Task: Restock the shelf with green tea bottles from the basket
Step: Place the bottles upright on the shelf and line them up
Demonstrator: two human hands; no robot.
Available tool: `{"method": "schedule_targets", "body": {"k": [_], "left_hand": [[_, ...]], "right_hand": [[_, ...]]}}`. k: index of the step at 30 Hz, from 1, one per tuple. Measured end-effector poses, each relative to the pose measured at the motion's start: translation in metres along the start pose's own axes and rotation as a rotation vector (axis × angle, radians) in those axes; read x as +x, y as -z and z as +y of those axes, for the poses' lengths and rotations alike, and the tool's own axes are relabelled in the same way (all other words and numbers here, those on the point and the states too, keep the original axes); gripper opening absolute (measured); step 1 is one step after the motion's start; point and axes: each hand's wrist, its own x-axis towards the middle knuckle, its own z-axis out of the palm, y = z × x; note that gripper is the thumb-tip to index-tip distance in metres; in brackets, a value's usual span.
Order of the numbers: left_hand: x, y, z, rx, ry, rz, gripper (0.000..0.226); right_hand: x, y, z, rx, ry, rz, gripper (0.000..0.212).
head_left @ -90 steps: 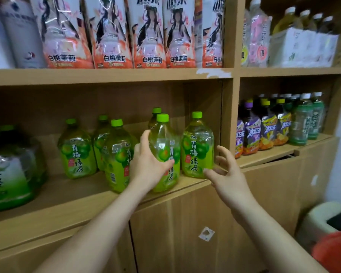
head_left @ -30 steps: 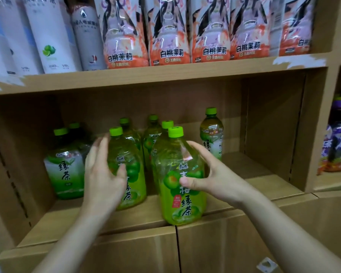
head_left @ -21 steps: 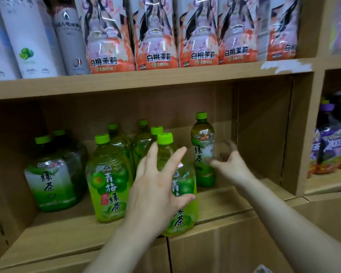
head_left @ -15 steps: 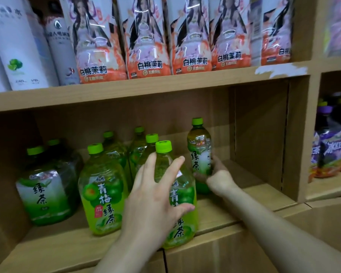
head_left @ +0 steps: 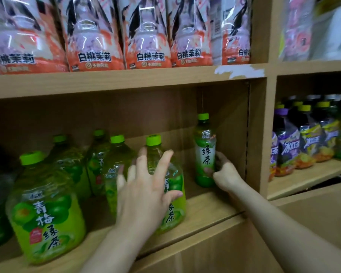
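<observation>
Wooden shelf point(head_left: 211, 205), middle tier: squat green tea bottles point(head_left: 45, 211) stand upright in a cluster from 9 o'clock to centre. One slim green tea bottle point(head_left: 205, 150) stands upright at 3 o'clock of the cluster, near the compartment's right wall. Right hand point(head_left: 225, 172) grips this bottle's lower body, fingers curled behind it. Left hand point(head_left: 146, 190) is wide, fingers straight and spread, over the front squat bottle point(head_left: 174, 186); contact cannot be confirmed. Peach-label packs point(head_left: 146, 36) fill the tier at 12 o'clock. Purple-label bottles point(head_left: 287, 146) occupy the adjacent compartment at 3 o'clock.
</observation>
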Motion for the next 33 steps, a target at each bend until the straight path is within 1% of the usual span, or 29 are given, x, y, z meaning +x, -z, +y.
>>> {"method": "schedule_targets", "body": {"k": [2,4,8,10,11,12,13,14,15,16,17,18,20,21,22,23,24,25,28,31,33], "left_hand": [[0.005,-0.003,-0.003,0.041,0.051,-0.036,0.089],[0.012,-0.005,-0.008,0.023,0.107,-0.054,0.091],[0.02,-0.014,-0.019,-0.04,0.16,-0.06,0.094],[0.021,-0.019,-0.024,-0.008,0.165,-0.02,0.094],[0.021,-0.02,-0.025,0.022,0.153,0.042,0.093],[0.019,-0.02,-0.022,0.03,0.116,0.134,0.091],[0.015,-0.02,-0.013,0.005,0.036,0.258,0.083],[0.013,-0.021,0.003,-0.047,-0.089,0.369,0.069],[0.013,-0.024,0.022,-0.127,-0.204,0.413,0.057],[0.017,-0.03,0.043,-0.233,-0.255,0.365,0.053],[0.026,-0.036,0.062,-0.352,-0.225,0.255,0.054],[0.041,-0.042,0.076,-0.48,-0.11,0.12,0.059],[0.078,-0.064,0.091,-0.747,0.274,-0.125,0.072],[0.096,-0.078,0.093,-0.861,0.445,-0.2,0.073],[0.111,-0.091,0.093,-0.932,0.552,-0.215,0.068],[0.122,-0.104,0.092,-0.97,0.598,-0.202,0.056],[0.127,-0.114,0.092,-1.002,0.618,-0.181,0.045],[0.132,-0.122,0.093,-1.05,0.624,-0.156,0.039],[0.146,-0.136,0.096,-1.141,0.679,-0.104,0.039],[0.162,-0.141,0.098,-1.096,0.735,-0.061,0.043],[0.17,-0.142,0.097,-1.044,0.748,-0.062,0.042]], "right_hand": [[0.0,-0.001,0.001,-0.006,0.005,0.007,0.066],[-0.002,0.0,0.0,-0.014,0.004,0.025,0.067],[-0.003,-0.001,-0.001,-0.061,0.044,0.116,0.079],[0.0,-0.004,-0.002,-0.065,0.051,0.151,0.077],[0.003,-0.006,-0.003,-0.054,0.048,0.153,0.073],[0.006,-0.008,-0.004,-0.033,0.037,0.142,0.07],[0.009,-0.011,-0.006,-0.015,0.029,0.115,0.067],[0.014,-0.013,-0.007,0.0,0.023,0.095,0.064],[0.016,-0.015,-0.008,0.003,0.019,0.087,0.06],[0.018,-0.016,-0.009,-0.001,0.028,0.087,0.055],[0.017,-0.017,-0.011,-0.007,0.032,0.084,0.05],[0.015,-0.016,-0.011,-0.005,0.042,0.081,0.049],[0.01,-0.012,-0.007,-0.014,0.061,0.1,0.055],[0.007,-0.008,-0.003,-0.011,0.06,0.104,0.059],[0.004,-0.005,0.001,0.01,0.046,0.089,0.061],[0.001,-0.003,0.005,0.032,0.035,0.055,0.063],[0.0,-0.001,0.009,0.052,0.028,0.02,0.064],[-0.002,0.0,0.012,0.06,0.021,-0.011,0.064],[-0.006,0.006,0.019,0.059,0.014,-0.051,0.062],[-0.009,0.009,0.023,-0.01,0.012,-0.065,0.063],[-0.011,0.013,0.021,-0.014,0.013,-0.072,0.063]]}}
